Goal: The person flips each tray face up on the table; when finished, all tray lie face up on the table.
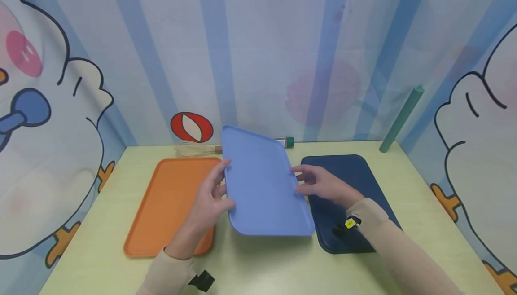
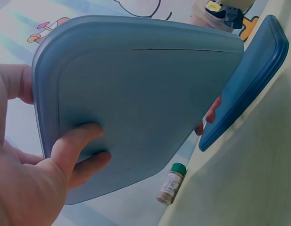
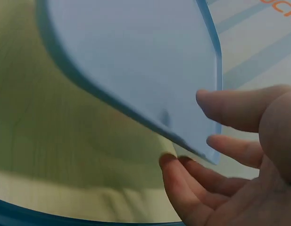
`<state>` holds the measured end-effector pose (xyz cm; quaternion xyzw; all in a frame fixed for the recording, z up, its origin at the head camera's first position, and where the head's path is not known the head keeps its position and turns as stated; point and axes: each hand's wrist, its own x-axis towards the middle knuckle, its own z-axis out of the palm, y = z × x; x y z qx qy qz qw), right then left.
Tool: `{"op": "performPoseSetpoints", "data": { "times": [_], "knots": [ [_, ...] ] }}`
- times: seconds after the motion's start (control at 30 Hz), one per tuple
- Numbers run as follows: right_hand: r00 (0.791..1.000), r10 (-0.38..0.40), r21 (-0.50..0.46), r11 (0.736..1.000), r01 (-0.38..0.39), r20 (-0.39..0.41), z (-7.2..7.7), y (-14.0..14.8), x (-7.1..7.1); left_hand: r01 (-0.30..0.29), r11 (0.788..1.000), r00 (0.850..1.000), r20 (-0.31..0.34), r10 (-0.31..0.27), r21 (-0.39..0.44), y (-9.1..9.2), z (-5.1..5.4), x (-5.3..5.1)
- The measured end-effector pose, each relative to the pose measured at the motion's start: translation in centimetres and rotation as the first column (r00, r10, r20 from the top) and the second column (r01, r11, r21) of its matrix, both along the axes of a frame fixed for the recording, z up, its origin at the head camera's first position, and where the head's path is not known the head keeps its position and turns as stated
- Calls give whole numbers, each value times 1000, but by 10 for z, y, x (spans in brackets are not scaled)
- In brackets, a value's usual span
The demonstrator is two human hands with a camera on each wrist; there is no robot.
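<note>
A light blue tray [image 1: 264, 187] is raised and tilted above the middle of the table. My left hand [image 1: 210, 200] grips its left edge, and the left wrist view shows fingers [image 2: 81, 141] spread against one face. At the opposite edge is my right hand [image 1: 319, 182], its thumb and fingers on either side of the rim in the right wrist view. Beneath the left forearm lies an orange tray [image 1: 169, 209]. A dark blue tray [image 1: 347, 200] lies under the right hand and forearm.
Along the back edge are a whisk [image 1: 195, 150], partly hidden by the raised tray, and a green-capped spice jar [image 1: 287, 142]. A long green stick-like object [image 1: 401, 119] leans at the back right. Printed cloth walls [image 1: 266, 52] enclose the pale table [image 1: 93, 205].
</note>
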<state>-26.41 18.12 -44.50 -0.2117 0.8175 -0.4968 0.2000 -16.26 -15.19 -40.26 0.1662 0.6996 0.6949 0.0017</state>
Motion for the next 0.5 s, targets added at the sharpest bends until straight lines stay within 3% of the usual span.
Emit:
{"op": "performPoseSetpoints", "data": {
  "times": [0.1,0.5],
  "knots": [
    [999,30,-36,999,-29,27,-5,2,2,-6,1000,1000,-3,6,0,-2,0,-1],
    [988,5,-196,980,25,152,-9,4,11,33,998,999,-13,-32,44,-12,-4,-5]
  ]
}}
